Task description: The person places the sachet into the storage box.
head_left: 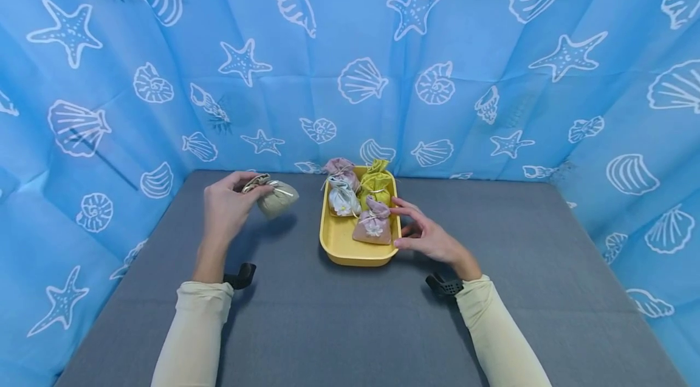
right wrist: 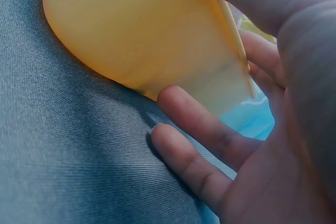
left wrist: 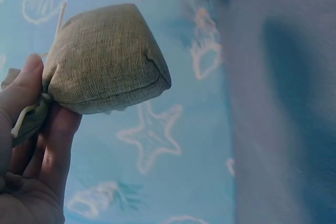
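My left hand (head_left: 226, 202) pinches the tied neck of an olive-grey cloth drawstring pouch (head_left: 277, 198), held above the table left of a yellow tray (head_left: 336, 244). In the left wrist view the pouch (left wrist: 105, 59) points its full end away from the fingers, and a pale cord hangs at its neck. My right hand (head_left: 429, 238) holds the tray's right edge, some fingers over the rim and others outside, as the right wrist view shows against the tray wall (right wrist: 136, 30). Inside the tray sit a pink pouch (head_left: 373, 229), a light blue pouch (head_left: 343, 198), a yellow-green pouch (head_left: 375, 186) and a mauve pouch (head_left: 340, 167).
A grey cloth-covered table (head_left: 350, 326) lies under everything. Behind it and along both sides hangs a blue curtain (head_left: 350, 28) printed with white shells and starfish. The tray's front left part shows its bare floor.
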### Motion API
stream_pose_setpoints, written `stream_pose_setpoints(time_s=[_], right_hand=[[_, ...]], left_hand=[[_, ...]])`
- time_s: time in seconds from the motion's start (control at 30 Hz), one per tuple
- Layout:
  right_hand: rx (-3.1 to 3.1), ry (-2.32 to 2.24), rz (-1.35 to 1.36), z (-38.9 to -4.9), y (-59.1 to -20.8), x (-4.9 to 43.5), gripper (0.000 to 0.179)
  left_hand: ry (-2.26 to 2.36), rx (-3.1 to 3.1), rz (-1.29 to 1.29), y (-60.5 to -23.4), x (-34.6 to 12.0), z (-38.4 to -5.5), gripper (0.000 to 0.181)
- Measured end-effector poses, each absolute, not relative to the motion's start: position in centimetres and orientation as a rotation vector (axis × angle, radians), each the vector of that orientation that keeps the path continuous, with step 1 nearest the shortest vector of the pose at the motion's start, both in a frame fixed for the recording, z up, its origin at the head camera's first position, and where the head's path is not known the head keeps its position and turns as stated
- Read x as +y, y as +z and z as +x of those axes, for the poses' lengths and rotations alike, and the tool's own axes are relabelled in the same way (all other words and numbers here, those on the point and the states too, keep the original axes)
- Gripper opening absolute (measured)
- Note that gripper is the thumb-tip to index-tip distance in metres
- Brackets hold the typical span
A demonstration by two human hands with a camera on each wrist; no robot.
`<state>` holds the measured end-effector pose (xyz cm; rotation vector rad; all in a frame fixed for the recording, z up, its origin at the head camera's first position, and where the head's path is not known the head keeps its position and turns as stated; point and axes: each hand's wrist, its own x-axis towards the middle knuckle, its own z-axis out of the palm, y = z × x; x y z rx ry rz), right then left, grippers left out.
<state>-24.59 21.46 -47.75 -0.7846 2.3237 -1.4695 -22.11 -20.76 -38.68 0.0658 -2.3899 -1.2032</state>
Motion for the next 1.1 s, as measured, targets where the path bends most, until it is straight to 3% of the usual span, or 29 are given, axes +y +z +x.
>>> stream_pose_setpoints(time_s=[0.2,0.5,1.1], right_hand=[[2.325,-1.468,-0.777,-24.5,-47.9,21.6,0.066],[2.327,-1.476,-0.767,-24.4,-47.9,21.6,0.067],[2.300,-1.499,-0.774,-24.8,-48.1,21.6,0.066]], left_hand=[[-1.245,-2.409,-0.034,-37.0,-19.0,-22.0,0.034],[-1.284,-2.403,-0.281,-35.3,-16.4,-22.2,0.014],[-1.232,-2.548,-0.503,-35.3,-11.5,-23.8,0.020]])
